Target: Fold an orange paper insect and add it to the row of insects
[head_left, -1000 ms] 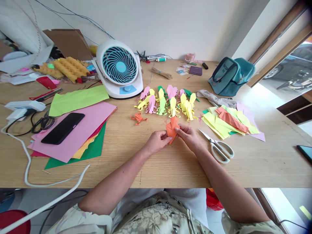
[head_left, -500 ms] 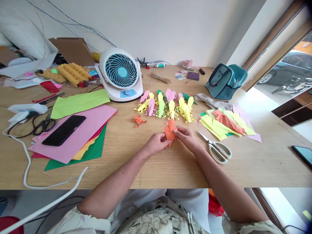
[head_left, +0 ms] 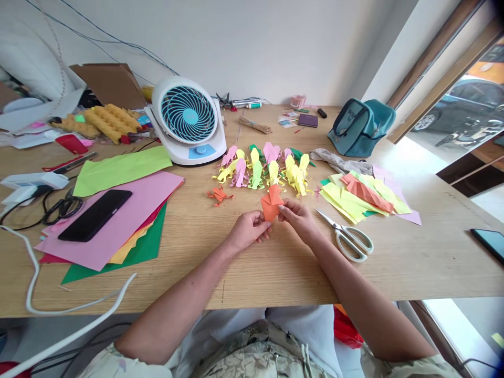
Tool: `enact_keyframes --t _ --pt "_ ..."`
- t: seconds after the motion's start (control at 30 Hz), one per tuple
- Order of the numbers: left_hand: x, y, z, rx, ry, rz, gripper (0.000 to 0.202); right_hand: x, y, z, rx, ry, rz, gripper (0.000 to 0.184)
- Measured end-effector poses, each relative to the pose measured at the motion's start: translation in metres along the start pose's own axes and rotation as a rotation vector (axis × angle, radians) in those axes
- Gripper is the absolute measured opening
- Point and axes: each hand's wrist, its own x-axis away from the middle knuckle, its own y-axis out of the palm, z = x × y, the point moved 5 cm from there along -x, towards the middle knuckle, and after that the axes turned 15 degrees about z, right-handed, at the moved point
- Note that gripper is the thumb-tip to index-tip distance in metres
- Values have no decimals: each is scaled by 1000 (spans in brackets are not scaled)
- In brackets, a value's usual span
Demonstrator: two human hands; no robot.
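Note:
Between my two hands is a piece of folded orange paper (head_left: pixel 271 205), held just above the table with its creased flaps facing up. My left hand (head_left: pixel 251 228) pinches its lower left edge between thumb and fingers. On the opposite side, my right hand (head_left: pixel 296 216) grips the right edge the same way. Beyond the hands stands a group of folded paper figures (head_left: pixel 273 173) in yellow, pink and green. A small orange folded figure (head_left: pixel 219 195) with thin limbs lies left of them. White-handled scissors (head_left: pixel 350 240) rest on the table right of my right hand.
A white fan (head_left: pixel 189 118) stands behind on the left. Coloured sheets (head_left: pixel 118 210) carry a black phone (head_left: pixel 95 215). Paper pieces (head_left: pixel 362 197) and a teal bag (head_left: pixel 360 128) are on the right. A white cable (head_left: pixel 82 325) crosses the table's front left edge.
The orange paper has turned in my hands, now showing a wider face with its flaps spread. My left fingers have shifted along its lower edge. The view has swung slightly right.

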Motion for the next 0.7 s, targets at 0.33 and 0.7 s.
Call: enact_keyframes --t 0.33,0.7 --pt "1 0 2 11 27 3 27 1 4 2 -28 -3 -17 41" --pt "2 -2 5 -40 96 61 32 0 4 9 -63 88 36 41"
